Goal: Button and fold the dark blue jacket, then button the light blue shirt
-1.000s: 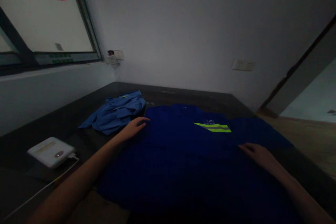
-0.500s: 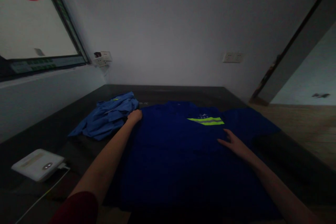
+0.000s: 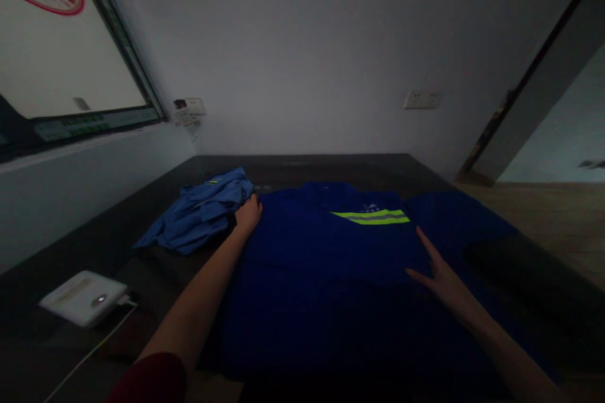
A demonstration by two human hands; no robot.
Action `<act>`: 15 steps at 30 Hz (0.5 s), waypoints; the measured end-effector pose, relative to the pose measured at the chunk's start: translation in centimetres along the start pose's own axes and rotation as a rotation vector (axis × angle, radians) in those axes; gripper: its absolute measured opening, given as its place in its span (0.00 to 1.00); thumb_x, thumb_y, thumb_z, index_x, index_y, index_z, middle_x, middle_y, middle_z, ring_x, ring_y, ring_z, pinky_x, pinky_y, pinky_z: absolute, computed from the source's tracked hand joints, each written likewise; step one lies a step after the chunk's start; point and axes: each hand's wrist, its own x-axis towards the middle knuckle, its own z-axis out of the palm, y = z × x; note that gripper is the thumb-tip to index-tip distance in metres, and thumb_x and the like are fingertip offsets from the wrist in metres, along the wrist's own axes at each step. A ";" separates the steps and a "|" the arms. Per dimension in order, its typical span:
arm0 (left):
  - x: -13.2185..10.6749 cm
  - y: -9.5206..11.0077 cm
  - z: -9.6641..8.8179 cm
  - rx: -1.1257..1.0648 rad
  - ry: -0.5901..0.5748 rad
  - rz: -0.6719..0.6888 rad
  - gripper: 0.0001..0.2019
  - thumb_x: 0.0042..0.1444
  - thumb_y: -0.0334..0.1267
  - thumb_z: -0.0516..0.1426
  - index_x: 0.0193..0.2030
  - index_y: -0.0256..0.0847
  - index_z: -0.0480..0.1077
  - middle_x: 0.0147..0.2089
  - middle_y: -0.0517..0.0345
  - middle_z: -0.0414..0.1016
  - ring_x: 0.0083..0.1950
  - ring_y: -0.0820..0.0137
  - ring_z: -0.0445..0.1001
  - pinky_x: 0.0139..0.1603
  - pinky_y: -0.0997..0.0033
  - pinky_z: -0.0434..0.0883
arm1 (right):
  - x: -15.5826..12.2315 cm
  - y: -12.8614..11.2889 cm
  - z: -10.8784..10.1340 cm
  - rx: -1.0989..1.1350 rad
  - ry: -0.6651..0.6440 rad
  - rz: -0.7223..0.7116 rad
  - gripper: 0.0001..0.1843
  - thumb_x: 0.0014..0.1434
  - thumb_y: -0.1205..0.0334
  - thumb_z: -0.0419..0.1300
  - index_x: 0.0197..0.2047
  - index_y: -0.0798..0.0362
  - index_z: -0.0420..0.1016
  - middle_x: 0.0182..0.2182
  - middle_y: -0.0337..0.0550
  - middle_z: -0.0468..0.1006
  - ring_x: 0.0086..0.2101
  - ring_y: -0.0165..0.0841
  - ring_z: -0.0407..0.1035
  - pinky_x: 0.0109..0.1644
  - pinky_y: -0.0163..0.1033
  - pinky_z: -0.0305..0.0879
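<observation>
A dark blue shirt (image 3: 326, 264) with a yellow-green reflective stripe (image 3: 371, 217) lies spread flat on the dark table (image 3: 118, 233). My left hand (image 3: 248, 214) rests at the shirt's far left corner, near the shoulder, fingers curled over the cloth edge. My right hand (image 3: 437, 271) lies flat on the shirt's right side below the stripe, fingers stretched out and apart. The shirt's right sleeve (image 3: 458, 220) extends toward the table's right edge.
A crumpled lighter blue garment (image 3: 201, 211) lies just left of my left hand. A white device (image 3: 85, 298) with a cable sits at the table's near left. Walls with sockets (image 3: 422, 99) stand behind; a doorway opens at right.
My left hand has stayed at the shirt's far left corner. My right hand slid slightly right and nearer along the shirt, its fingers now pointing up toward the stripe.
</observation>
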 end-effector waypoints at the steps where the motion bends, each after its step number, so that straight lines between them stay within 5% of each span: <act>1: 0.1 -0.1 0.2 -0.020 0.027 0.017 0.16 0.63 0.43 0.46 0.54 0.40 0.61 0.51 0.42 0.72 0.48 0.56 0.75 0.45 0.59 0.71 | -0.1 0.1 0.0 -0.013 -0.016 -0.003 0.49 0.51 0.46 0.62 0.70 0.44 0.43 0.68 0.44 0.49 0.63 0.45 0.51 0.65 0.51 0.54; 5: 0.8 -0.6 0.6 -0.201 0.145 0.147 0.13 0.60 0.37 0.49 0.51 0.41 0.64 0.50 0.46 0.72 0.49 0.61 0.73 0.48 0.64 0.70 | -0.4 0.5 -0.1 -0.088 -0.093 0.039 0.36 0.52 0.46 0.60 0.62 0.48 0.65 0.58 0.47 0.69 0.55 0.47 0.66 0.58 0.51 0.64; 9: 2.1 -1.6 -0.4 -0.504 0.309 0.139 0.13 0.59 0.31 0.45 0.47 0.36 0.65 0.47 0.48 0.73 0.49 0.67 0.72 0.53 0.67 0.68 | -0.5 0.3 -0.2 -0.135 -0.075 0.073 0.30 0.52 0.45 0.59 0.55 0.48 0.73 0.50 0.46 0.77 0.46 0.48 0.73 0.48 0.49 0.72; 15: 3.4 -1.8 -2.0 -0.529 0.139 0.084 0.17 0.56 0.26 0.44 0.50 0.33 0.65 0.47 0.48 0.75 0.48 0.68 0.75 0.51 0.66 0.70 | -0.6 0.5 -0.1 -0.194 0.003 0.046 0.27 0.50 0.44 0.58 0.50 0.47 0.77 0.48 0.47 0.78 0.46 0.47 0.73 0.48 0.49 0.70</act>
